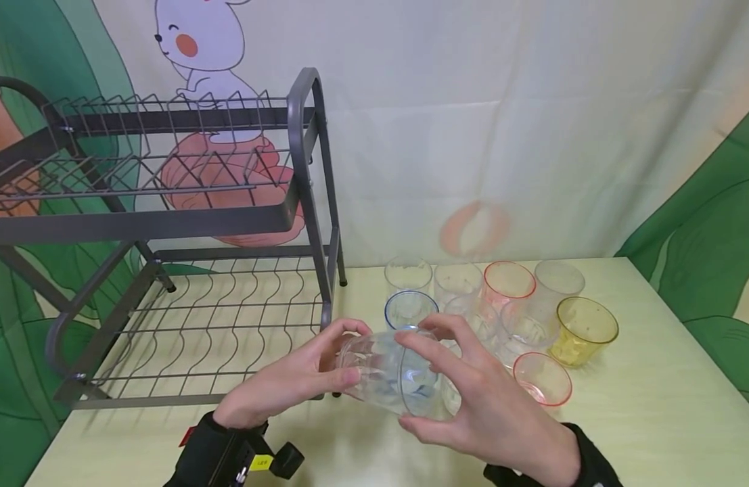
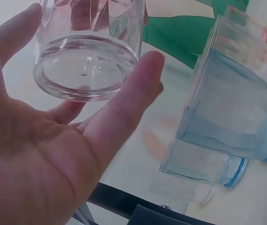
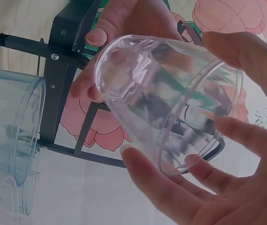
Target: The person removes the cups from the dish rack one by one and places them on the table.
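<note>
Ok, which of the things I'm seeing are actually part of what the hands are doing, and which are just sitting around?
In hand:
- clear cup, on its side, gripped by the left hand at the base and the right hand at the rim

Lying about:
- dish rack, no dishes in it
- blue-rimmed cup
- yellow cup
- red-rimmed cups
- other clear cups

staged kitchen setup: dish rack point(image 1: 167, 223), backdrop point(image 1: 532, 101)
</note>
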`<state>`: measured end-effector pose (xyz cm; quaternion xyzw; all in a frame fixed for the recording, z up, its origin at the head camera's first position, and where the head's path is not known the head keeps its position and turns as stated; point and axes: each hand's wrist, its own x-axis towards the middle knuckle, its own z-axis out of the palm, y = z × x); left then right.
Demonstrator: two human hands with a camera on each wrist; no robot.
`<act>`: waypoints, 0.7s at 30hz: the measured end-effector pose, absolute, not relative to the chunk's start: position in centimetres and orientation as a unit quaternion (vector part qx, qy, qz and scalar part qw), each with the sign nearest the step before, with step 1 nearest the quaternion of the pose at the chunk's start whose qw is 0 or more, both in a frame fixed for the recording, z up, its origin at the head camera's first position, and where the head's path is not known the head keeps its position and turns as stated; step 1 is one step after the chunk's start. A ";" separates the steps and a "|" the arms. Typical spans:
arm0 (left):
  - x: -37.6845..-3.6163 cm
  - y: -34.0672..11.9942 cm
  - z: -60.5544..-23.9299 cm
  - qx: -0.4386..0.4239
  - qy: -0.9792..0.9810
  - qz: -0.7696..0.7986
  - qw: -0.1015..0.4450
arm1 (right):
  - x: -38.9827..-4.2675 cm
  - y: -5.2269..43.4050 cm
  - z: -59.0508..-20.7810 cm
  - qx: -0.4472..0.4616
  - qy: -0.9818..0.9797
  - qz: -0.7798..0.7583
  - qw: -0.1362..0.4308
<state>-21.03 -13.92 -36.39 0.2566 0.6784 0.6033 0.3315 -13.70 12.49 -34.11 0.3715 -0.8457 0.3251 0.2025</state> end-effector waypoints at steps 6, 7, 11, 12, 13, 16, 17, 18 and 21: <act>-21.2 -13.9 -36.5 0.269 0.664 0.610 0.338 | -13.3 12.8 -33.7 0.354 -0.854 0.329 0.191; -21.2 -14.0 -36.4 0.270 0.665 0.610 0.337 | -13.2 12.8 -33.6 0.352 -0.855 0.332 0.187; -21.1 -14.2 -36.4 0.276 0.664 0.607 0.338 | -13.0 13.0 -33.4 0.342 -0.859 0.337 0.178; -21.0 -14.2 -36.4 0.277 0.664 0.605 0.340 | -12.9 13.1 -33.3 0.340 -0.859 0.338 0.177; -21.0 -14.2 -36.3 0.277 0.665 0.604 0.342 | -12.9 13.1 -33.2 0.340 -0.859 0.339 0.176; -21.0 -14.3 -36.3 0.277 0.668 0.599 0.344 | -12.9 13.3 -33.1 0.340 -0.858 0.339 0.181; -20.9 -14.2 -36.2 0.276 0.672 0.595 0.343 | -12.9 13.4 -33.0 0.338 -0.859 0.339 0.182; -20.9 -14.2 -36.2 0.275 0.676 0.592 0.342 | -12.9 13.4 -33.0 0.336 -0.860 0.337 0.185; -21.0 -14.2 -36.2 0.276 0.678 0.589 0.343 | -12.6 13.7 -33.0 0.322 -0.866 0.332 0.189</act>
